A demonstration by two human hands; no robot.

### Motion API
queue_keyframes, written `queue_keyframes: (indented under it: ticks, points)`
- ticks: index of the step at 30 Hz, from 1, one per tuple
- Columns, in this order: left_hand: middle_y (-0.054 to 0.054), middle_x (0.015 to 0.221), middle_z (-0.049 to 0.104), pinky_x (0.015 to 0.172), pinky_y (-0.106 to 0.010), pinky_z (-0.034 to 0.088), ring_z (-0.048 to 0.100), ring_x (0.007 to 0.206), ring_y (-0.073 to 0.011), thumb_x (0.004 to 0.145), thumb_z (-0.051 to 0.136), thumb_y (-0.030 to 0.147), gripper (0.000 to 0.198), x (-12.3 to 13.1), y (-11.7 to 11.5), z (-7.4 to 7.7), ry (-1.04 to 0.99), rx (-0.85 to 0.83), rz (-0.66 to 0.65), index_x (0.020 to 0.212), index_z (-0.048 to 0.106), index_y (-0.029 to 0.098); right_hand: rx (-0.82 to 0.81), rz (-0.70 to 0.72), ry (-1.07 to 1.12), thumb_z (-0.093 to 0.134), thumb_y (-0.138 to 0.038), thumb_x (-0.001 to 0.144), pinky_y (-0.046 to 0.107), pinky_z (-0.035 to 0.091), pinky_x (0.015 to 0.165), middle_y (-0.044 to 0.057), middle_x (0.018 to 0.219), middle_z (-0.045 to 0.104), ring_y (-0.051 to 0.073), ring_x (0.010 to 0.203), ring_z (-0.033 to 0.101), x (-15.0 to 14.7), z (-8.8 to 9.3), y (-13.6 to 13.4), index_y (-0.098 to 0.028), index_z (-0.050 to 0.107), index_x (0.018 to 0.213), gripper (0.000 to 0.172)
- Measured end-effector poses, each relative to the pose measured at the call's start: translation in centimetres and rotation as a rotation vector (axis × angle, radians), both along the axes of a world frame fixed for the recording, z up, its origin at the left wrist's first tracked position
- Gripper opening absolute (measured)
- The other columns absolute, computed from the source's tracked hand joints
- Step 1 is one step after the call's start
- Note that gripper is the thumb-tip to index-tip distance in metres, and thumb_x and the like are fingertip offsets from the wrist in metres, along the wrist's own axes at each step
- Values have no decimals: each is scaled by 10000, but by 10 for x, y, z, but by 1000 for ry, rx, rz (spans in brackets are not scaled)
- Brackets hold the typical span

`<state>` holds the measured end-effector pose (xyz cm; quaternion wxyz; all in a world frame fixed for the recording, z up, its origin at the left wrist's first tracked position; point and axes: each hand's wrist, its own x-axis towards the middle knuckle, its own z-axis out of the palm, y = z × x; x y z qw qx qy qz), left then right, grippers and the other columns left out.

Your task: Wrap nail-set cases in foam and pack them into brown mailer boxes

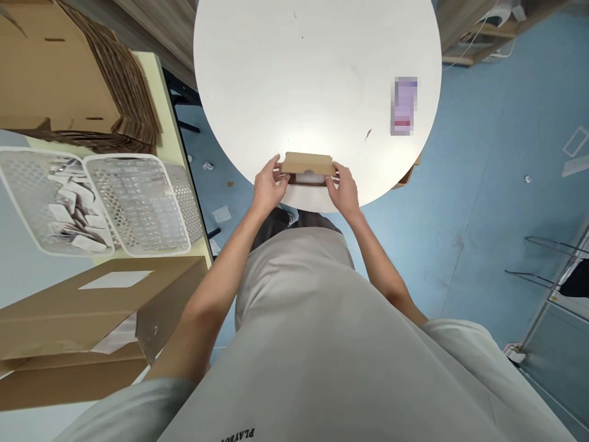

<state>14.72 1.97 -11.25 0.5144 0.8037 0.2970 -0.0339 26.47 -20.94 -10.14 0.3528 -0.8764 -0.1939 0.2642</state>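
A small brown cardboard box (307, 163) is at the near edge of the round white table (294, 80). Its lid flap stands partly raised, and something pale (309, 177) shows in the gap below the flap; its kind I cannot make out. My left hand (270, 186) grips the box's left end, thumb near the front and fingers behind. At the right end, my right hand (343, 189) holds the box in the same way, its fingers by the flap's corner.
A blurred purple item (404, 106) lies on the table's right side. To the left, a side table carries stacked flat cardboard (59, 67), a white basket of small packets (76, 209), a basket of clear plastic pieces (140, 205) and a large carton (105, 307). Paper scraps (221, 213) litter the blue floor.
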Motion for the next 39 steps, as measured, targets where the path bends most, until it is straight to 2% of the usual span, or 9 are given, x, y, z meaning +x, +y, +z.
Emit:
queue_keyframes:
  ticks: [5,9,13,19,26,30,33,36,39]
  points:
    - [-196,1320,787,1104,-536,568,730,1253,-390,988,542,199,442,-34,-29,-9,269,207,-251,1376,752,226,-256,92,-16,349,-273,1150,560,562,1213,202,1600,643,349,1388,666,-48,-15,-14,-199,524,1689,571]
    - [-220,1159,816,1018,-549,574,741,1161,-417,977,562,179,347,-34,-42,-27,359,260,-218,1251,774,199,-310,43,-67,356,-272,1131,558,556,1222,198,1610,637,360,1427,649,-61,-28,-8,-213,531,1681,580]
    - [-193,1091,832,1003,-551,567,753,1146,-433,962,614,172,297,-34,-46,-41,327,153,-155,1198,787,216,-322,13,-36,326,-299,1132,551,609,1148,228,1689,549,365,1401,679,-62,-31,-2,-173,467,1705,603]
    - [-164,1122,830,1026,-491,557,768,1173,-401,983,606,216,328,-47,-50,-57,224,51,-67,1249,798,209,-240,6,-95,409,-474,1144,594,546,1254,223,1684,577,372,1543,586,-67,-36,-9,-169,481,1694,633]
    - [-161,1068,756,1133,-486,529,688,1246,-377,996,646,293,212,-53,-56,-77,49,70,50,1124,795,213,-173,-50,-92,450,-631,1153,531,578,1210,180,1433,762,323,1361,722,-75,-41,-15,-209,592,1604,634]
    - [-187,1112,703,1175,-546,495,640,1290,-405,1017,616,291,286,-53,-57,-81,86,74,16,1237,770,193,-66,-184,-62,412,-620,1177,487,589,1185,155,1307,822,301,1307,762,-77,-65,-20,-195,683,1487,591]
    - [-173,1112,675,1195,-558,479,612,1321,-404,1019,636,346,325,-54,-54,-84,88,84,-8,1289,752,207,23,-271,-46,452,-629,1163,501,549,1234,184,1314,827,325,1341,758,-75,-90,-25,-171,741,1427,603]
    - [-156,1089,656,1193,-550,481,604,1317,-394,1029,645,410,282,-53,-48,-91,50,46,16,1218,759,235,34,-308,-22,509,-629,1140,518,529,1258,204,1379,808,338,1362,753,-71,-106,-29,-157,752,1437,609]
    - [-145,1036,648,1190,-529,483,602,1288,-377,1032,643,425,236,-51,-43,-99,-12,-5,45,1128,751,238,59,-301,4,525,-599,1133,496,537,1252,194,1416,800,324,1371,751,-67,-108,-30,-157,756,1442,586]
